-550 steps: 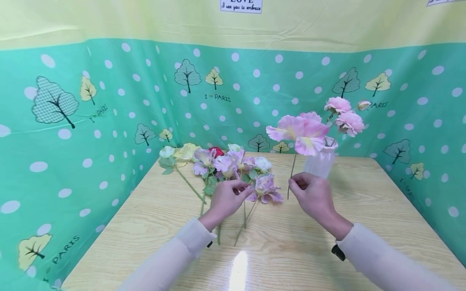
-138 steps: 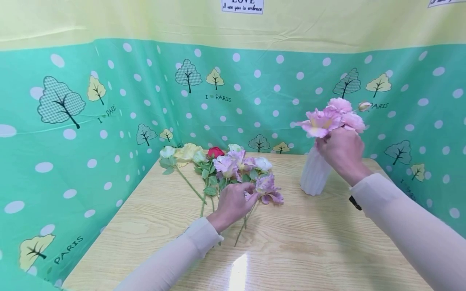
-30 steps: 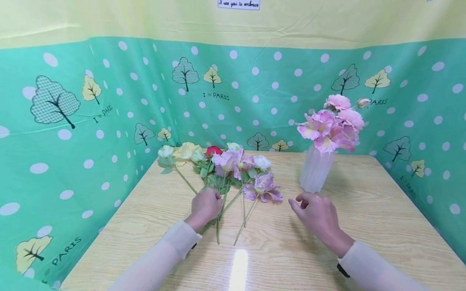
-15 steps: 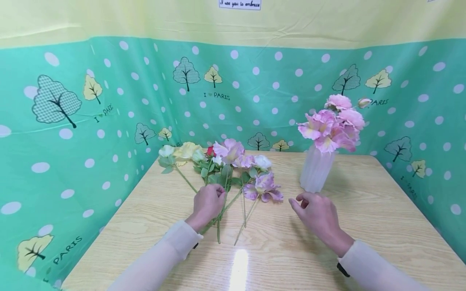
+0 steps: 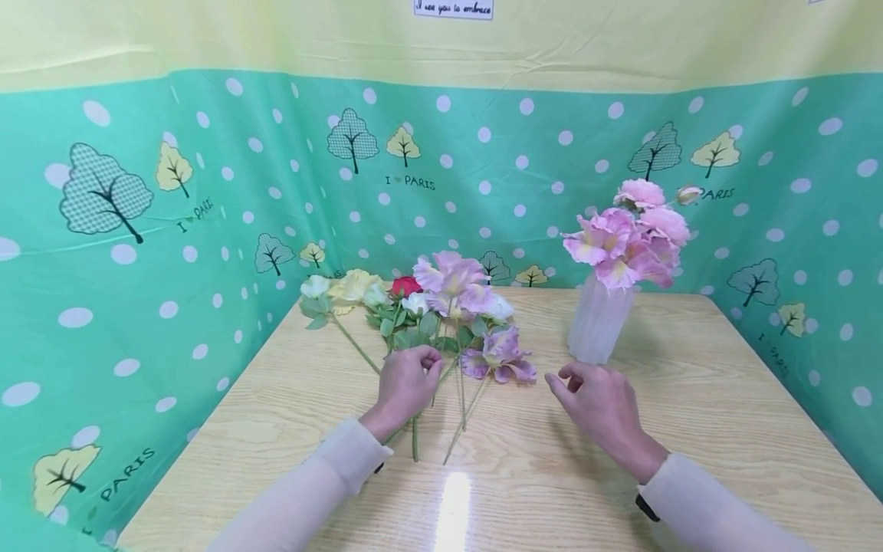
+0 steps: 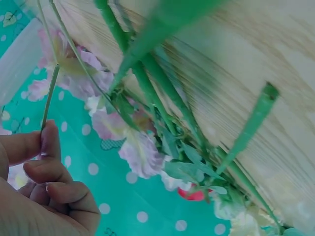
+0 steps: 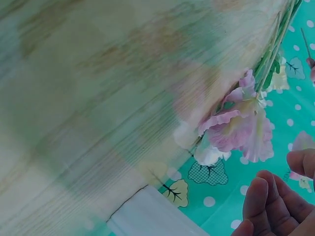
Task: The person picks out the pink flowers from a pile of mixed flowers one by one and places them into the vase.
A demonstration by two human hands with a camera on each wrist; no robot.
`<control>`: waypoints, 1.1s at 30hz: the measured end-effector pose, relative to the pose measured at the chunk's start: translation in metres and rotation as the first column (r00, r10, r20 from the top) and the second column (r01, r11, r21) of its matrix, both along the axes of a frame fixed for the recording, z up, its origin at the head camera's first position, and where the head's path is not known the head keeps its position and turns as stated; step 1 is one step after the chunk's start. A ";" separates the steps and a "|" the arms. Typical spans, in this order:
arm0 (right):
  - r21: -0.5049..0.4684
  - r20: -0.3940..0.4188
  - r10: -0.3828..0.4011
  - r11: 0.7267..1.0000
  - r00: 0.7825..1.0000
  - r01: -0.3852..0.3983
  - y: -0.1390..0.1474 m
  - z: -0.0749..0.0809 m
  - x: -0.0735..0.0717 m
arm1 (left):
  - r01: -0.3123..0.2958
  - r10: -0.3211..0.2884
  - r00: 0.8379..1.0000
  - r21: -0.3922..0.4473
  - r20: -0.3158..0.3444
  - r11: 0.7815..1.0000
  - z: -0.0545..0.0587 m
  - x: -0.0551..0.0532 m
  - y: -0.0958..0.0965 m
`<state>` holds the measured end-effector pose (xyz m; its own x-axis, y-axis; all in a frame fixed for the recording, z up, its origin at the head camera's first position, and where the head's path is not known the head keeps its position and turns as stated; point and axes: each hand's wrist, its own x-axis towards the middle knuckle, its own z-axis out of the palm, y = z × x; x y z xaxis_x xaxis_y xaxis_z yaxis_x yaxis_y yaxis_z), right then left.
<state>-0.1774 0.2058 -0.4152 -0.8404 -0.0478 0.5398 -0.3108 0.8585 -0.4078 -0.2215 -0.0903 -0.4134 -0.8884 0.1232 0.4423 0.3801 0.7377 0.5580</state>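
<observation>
My left hand (image 5: pixel 407 383) pinches the thin stem (image 6: pixel 50 96) of a pale purple ruffled flower (image 5: pixel 451 276) between thumb and forefinger. That flower stands upright, raised over the pile, and its cut stem end points free in the left wrist view. My right hand (image 5: pixel 603 399) holds nothing; its fingers are loosely bent, thumb apart from them, just in front of the vase. The white ribbed vase (image 5: pixel 599 326) carries pink ruffled flowers (image 5: pixel 607 238), with pink round blooms (image 5: pixel 665 224) and a bud (image 5: pixel 688 195) behind them.
Several stems lie on the wooden table (image 5: pixel 276 475): a yellow flower (image 5: pixel 355 285), a red rose (image 5: pixel 405 286), white blooms (image 5: pixel 315 286) and another purple flower (image 5: pixel 500 356) nearest the right hand. A green dotted curtain (image 5: pixel 207 230) encloses the table's back and sides.
Earlier the right hand set a pink flower into the vase, then drew back towards the table's middle. Within the last second the left hand lifted a purple flower from the pile and moved it rightward.
</observation>
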 end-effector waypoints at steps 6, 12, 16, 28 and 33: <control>0.001 0.001 0.005 1.000 1.000 -0.005 -0.002 0.002 -0.001 | 0.052 -0.052 0.998 0.021 -0.038 0.998 0.000 0.000 0.008; -0.011 0.016 0.007 1.000 1.000 -0.007 -0.006 0.004 -0.001 | 0.095 -0.093 0.994 0.036 -0.063 0.995 0.002 0.002 0.017; -0.021 0.013 0.007 1.000 1.000 -0.007 -0.009 0.006 -0.001 | 0.115 -0.112 0.992 0.037 -0.066 0.993 0.004 0.003 0.023; -0.039 -0.063 0.030 0.999 0.998 -0.033 -0.021 0.002 -0.005 | 0.200 -0.198 0.975 0.007 -0.104 0.980 0.005 0.010 0.039; -0.053 -0.072 0.047 0.997 0.996 -0.051 -0.024 0.001 -0.006 | 0.217 -0.224 0.963 -0.058 -0.149 0.974 0.007 0.012 0.044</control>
<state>-0.1838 0.1814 -0.4139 -0.7976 -0.0566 0.6006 -0.3816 0.8184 -0.4296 -0.2100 -0.0467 -0.4066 -0.7587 0.3294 0.5620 0.6149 0.6470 0.4509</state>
